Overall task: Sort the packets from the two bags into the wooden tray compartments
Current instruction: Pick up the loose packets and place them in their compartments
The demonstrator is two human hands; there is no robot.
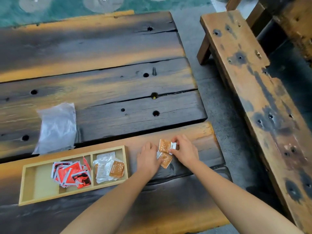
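A wooden tray (25, 186) lies on the table's near left. Its left compartment is bare, the middle one holds several red packets (71, 173), and the right one holds white and orange packets (109, 168). Right of the tray, a small pile of orange packets (164, 146) rests on the table. My right hand (184, 150) pinches the upper orange packet at its white edge. My left hand (148, 159) lies flat with its fingers on a lower orange packet (167, 160). A crumpled clear plastic bag (57, 127) lies behind the tray; only this one bag shows.
The dark plank table (118, 78) has holes and gaps between its boards. A weathered wooden bench (253, 85) stands to the right, across a strip of grey floor. The table's right edge is close to the packet pile.
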